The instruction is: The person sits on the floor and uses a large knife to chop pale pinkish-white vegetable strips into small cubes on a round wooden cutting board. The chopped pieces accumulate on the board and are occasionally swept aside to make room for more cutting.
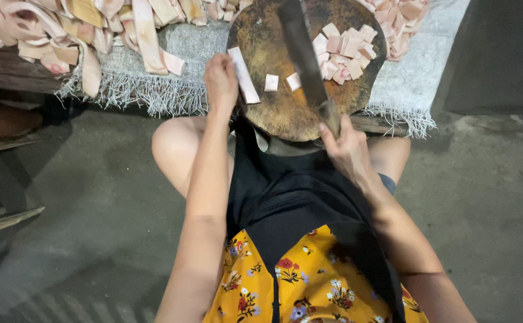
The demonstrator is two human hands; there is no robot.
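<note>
My left hand (221, 81) pins a long pale pink strip (243, 75) flat on a round, dark, worn chopping block (285, 110). My right hand (346, 146) grips the handle of a big cleaver (302, 51) whose blade is raised over the block, just right of the strip. Two small cut squares (271, 82) lie between the strip and the blade. A heap of cut pink squares (345, 52) sits on the block's right half.
A grey fringed cloth (154, 90) covers a low wooden bench; a mound of uncut pink strips (64, 30) lies at its left, more cut pieces (399, 24) at the far right. Grey concrete floor surrounds my knees. A dark panel (500, 54) stands at right.
</note>
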